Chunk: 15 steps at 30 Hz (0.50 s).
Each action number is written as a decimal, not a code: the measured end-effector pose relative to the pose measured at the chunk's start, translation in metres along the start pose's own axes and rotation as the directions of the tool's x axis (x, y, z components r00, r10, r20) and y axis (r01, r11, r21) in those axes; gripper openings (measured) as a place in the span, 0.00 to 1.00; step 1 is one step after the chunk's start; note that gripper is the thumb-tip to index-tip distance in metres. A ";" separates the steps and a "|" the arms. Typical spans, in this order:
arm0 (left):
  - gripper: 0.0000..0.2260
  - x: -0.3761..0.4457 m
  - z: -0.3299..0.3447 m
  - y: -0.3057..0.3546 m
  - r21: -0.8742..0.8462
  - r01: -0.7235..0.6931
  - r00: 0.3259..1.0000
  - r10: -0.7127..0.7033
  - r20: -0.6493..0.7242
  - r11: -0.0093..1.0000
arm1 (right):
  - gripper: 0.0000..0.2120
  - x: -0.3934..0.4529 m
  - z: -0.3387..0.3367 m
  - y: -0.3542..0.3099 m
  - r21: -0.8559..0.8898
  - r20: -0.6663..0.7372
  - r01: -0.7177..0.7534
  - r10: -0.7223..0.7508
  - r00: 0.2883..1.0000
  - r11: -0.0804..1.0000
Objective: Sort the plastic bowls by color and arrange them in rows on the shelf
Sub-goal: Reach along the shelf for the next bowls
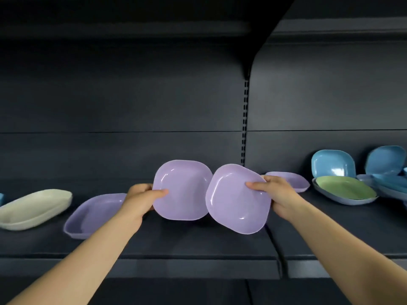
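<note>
- Dark shelving fills the view, and the dark shelf [198, 243] carries the bowls.
- The left hand [141, 199] pinches a lilac bowl [182, 190] by its left rim, thumb on the inner face, holding it tilted up over the shelf.
- The right hand [275, 192] grips a second lilac bowl [237, 199] by its right rim, also tilted; its edge overlaps the first bowl.
- Left of the held pair, a purple bowl [94, 214] lies flat on the shelf, with a cream bowl [33, 208] farther left.
- Right of the pair, another purple bowl [290, 180] lies behind the right hand.
- Farther right, a green bowl [345, 188] sits nested in a bluish one, and two blue bowls [333, 164] lean against the back panel.
</note>
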<state>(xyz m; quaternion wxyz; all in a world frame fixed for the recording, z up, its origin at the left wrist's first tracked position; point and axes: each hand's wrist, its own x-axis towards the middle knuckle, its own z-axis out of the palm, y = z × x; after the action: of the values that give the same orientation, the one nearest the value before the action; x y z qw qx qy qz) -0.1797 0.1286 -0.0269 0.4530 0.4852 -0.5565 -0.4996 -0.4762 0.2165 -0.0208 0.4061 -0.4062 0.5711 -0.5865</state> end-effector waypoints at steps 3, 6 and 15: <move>0.08 0.012 -0.067 -0.004 0.004 -0.006 1.000 0.006 -0.024 1.000 | 0.17 0.003 0.076 0.005 0.042 0.014 0.003 -0.004 1.000 0.999; 0.07 0.021 -0.116 -0.009 0.027 -0.026 0.997 0.028 -0.067 0.999 | 0.17 0.002 0.136 0.009 0.085 0.018 0.014 -0.016 1.000 0.996; 0.04 0.044 -0.194 -0.015 0.008 -0.069 0.993 0.070 -0.092 0.998 | 0.12 0.008 0.223 -0.001 0.016 0.000 0.046 -0.046 0.999 0.999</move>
<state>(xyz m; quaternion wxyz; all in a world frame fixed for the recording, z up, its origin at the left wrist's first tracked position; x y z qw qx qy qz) 0.0084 0.0619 -0.0233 0.4942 0.4891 -0.5527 -0.4595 -0.2690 0.1334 -0.0155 0.3959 -0.4161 0.5565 -0.6003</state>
